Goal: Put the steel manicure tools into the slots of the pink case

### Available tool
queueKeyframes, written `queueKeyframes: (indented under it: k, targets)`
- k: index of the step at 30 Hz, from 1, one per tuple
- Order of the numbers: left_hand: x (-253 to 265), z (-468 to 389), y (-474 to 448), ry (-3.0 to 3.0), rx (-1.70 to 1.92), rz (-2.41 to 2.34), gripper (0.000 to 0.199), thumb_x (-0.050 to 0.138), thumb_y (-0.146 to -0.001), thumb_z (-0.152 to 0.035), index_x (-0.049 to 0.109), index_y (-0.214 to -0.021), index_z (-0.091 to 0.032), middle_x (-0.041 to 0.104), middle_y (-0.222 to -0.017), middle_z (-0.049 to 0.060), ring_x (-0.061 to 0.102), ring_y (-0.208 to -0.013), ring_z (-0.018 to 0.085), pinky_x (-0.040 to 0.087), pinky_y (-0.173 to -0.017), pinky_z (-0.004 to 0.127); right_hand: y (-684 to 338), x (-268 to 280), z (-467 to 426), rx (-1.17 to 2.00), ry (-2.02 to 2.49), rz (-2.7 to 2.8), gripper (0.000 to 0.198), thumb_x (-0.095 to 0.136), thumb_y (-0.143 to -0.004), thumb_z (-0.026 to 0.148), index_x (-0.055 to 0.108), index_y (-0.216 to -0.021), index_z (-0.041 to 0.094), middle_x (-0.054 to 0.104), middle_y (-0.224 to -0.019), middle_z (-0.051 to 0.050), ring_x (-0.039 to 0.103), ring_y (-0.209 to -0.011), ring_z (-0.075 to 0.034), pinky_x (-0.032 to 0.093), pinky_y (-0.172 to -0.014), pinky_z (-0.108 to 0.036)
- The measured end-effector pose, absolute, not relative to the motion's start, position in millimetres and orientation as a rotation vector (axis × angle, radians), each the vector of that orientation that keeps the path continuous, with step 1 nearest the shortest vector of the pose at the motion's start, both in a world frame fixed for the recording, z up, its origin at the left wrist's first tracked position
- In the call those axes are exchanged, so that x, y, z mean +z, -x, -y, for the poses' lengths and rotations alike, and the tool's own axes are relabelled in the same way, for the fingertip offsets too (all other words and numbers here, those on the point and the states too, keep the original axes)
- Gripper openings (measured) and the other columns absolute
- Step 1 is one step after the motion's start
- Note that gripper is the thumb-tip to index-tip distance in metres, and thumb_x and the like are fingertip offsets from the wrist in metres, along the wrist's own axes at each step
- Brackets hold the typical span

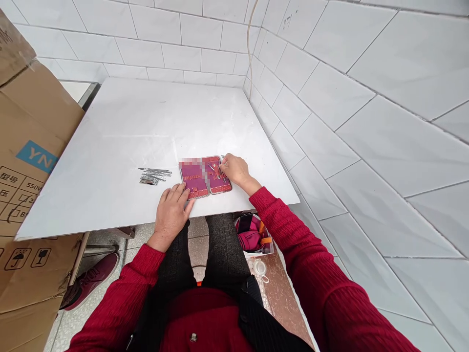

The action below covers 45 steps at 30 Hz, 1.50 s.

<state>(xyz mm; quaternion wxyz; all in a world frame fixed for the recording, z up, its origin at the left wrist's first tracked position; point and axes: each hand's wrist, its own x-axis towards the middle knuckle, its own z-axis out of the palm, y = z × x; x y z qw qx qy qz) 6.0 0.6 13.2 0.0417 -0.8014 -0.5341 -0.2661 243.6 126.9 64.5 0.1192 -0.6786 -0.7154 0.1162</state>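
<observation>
Red case (194,185) was the thing between the hands, lying open on a table beside a tiled wall (366,73) that rose along the right edge. White tabletop (128,112) stretched far past the case to the back wall and well out to its left, where a cardboard box (32,122) stood along that side. The front edge was near, so there was far less table on the person's side of the case.

Opened out, the case looked wider from side to side, its fold running away from the person. Both hands were at it, set apart: the left hand (171,210) lay loosely spread at the near left corner, its fingertips touching the rim, while the right hand (236,168) reached over the right half, thumb and fingers drawn close together. Whether they held a small tool could not be told. Left of the case, apart from it and nearer the left hand, lay a pile of metal tools (154,176), most stretched roughly left to right.
</observation>
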Motion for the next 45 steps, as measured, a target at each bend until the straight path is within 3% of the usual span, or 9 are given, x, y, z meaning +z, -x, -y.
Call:
queueKeyframes:
  k: [7,12,17,21,26,31,40,45]
  targets:
    - [13.2,-0.2,-6.4,2.446,-0.814,1.645,0.036,0.046,-0.105,-0.037,0.068,-0.124,-0.016,0.065,-0.142,0.018,0.058,-0.135,0.033,0.042,-0.115,0.053,-245.0,63.6,-137.9,0.551,1.933,1.98,0.011,0.06,-0.09,0.021,0.068,-0.082,0.02,0.076,-0.083,-0.004,0.067,-0.078,-0.018,0.045,-0.068,-0.026]
    - [12.7,-0.7,-6.5,2.443,-0.808,1.645,0.035,0.047,-0.105,-0.037,0.068,-0.123,-0.016,0.065,-0.14,0.018,0.059,-0.133,0.033,0.042,-0.115,0.053,-245.0,57.6,-149.2,0.745,1.821,1.803,0.013,0.059,-0.09,0.023,0.066,-0.081,0.019,0.075,-0.079,-0.001,0.064,-0.068,-0.013,0.045,-0.065,-0.022]
    - [17.1,0.0,-3.5,2.477,-0.771,1.63,0.035,0.046,-0.105,-0.035,0.069,-0.123,-0.015,0.064,-0.141,0.019,0.057,-0.135,0.035,0.042,-0.115,0.056,-244.6,54.4,-151.6,0.743,1.793,1.839,0.017,0.062,-0.091,0.026,0.063,-0.075,0.019,0.074,-0.077,-0.001,0.063,-0.069,-0.013,0.043,-0.065,-0.022]
    - [22.3,2.4,-11.6,2.478,-0.771,1.581,0.033,0.044,-0.104,-0.027,0.069,-0.124,-0.019,0.06,-0.147,0.018,0.049,-0.143,0.035,0.033,-0.122,0.062,-242.8,60.6,-149.8,0.752,1.823,1.897,0.016,0.062,-0.093,0.026,0.065,-0.079,0.019,0.074,-0.08,-0.002,0.064,-0.072,-0.013,0.043,-0.066,-0.023]
    - [20.9,-1.3,-47.1,2.703,-0.715,1.431,0.039,0.04,-0.104,-0.021,0.064,-0.135,-0.018,0.06,-0.148,0.014,0.051,-0.142,0.03,0.04,-0.12,0.054,-236.4,69.8,-149.1,0.601,1.911,2.027,0.015,0.062,-0.095,0.026,0.069,-0.084,0.019,0.076,-0.086,-0.004,0.065,-0.079,-0.016,0.041,-0.067,-0.025]
    - [15.5,-9.0,-68.3,2.739,-0.693,1.47,0.043,0.041,-0.105,-0.023,0.06,-0.143,-0.017,0.064,-0.146,0.011,0.051,-0.142,0.032,0.035,-0.122,0.058,-231.8,70.7,-151.5,0.419,1.929,2.131,0.016,0.059,-0.096,0.023,0.07,-0.084,0.019,0.076,-0.093,-0.006,0.066,-0.083,-0.019,0.04,-0.067,-0.028]
    - [9.1,-13.3,-58.7,2.806,-0.693,1.424,0.048,0.046,-0.098,-0.011,0.063,-0.141,-0.023,0.063,-0.147,0.007,0.049,-0.145,0.03,0.038,-0.121,0.058,-229.2,68.4,-159.1,0.466,1.943,2.062,0.017,0.057,-0.096,0.022,0.071,-0.086,0.019,0.076,-0.091,-0.005,0.065,-0.082,-0.019,0.042,-0.068,-0.027]
    - [9.4,-12.3,-57.6,2.81,-0.712,1.39,0.04,0.047,-0.099,-0.01,0.069,-0.13,-0.022,0.066,-0.144,0.006,0.051,-0.144,0.03,0.039,-0.12,0.057,-227.4,69.2,-157.0,0.465,1.922,2.011,0.018,0.054,-0.096,0.021,0.07,-0.088,0.019,0.077,-0.091,-0.005,0.066,-0.082,-0.018,0.041,-0.066,-0.027]
